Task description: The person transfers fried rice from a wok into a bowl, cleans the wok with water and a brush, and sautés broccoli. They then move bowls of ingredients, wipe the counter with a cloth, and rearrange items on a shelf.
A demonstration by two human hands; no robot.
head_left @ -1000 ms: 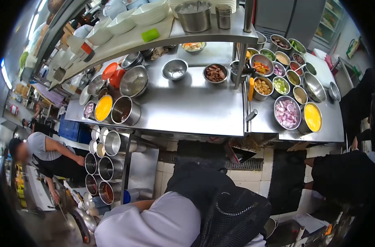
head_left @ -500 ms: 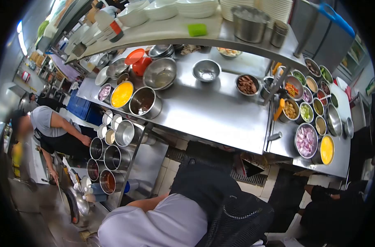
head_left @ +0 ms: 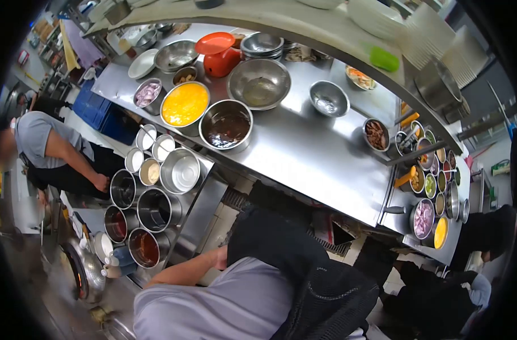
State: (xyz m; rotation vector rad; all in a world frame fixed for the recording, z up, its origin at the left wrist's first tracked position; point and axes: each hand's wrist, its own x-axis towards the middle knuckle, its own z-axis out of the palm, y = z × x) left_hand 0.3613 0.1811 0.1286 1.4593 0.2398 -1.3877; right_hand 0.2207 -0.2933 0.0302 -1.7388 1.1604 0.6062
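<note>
Your left hand (head_left: 219,258) is at your black apron (head_left: 275,241), its fingers hidden. Ahead, on the steel worktop (head_left: 315,164), a pot of brown sauce (head_left: 227,126) stands between a bowl of yellow liquid (head_left: 185,104) and a wide metal bowl (head_left: 258,84). A co-worker (head_left: 51,141) stands to your left.

Dressed in a pale lilac-grey, short-sleeved shirt (head_left: 213,300) and plain black cloth (head_left: 275,238), with black perforated mesh (head_left: 332,300) bearing a curved line of small light marks.
</note>
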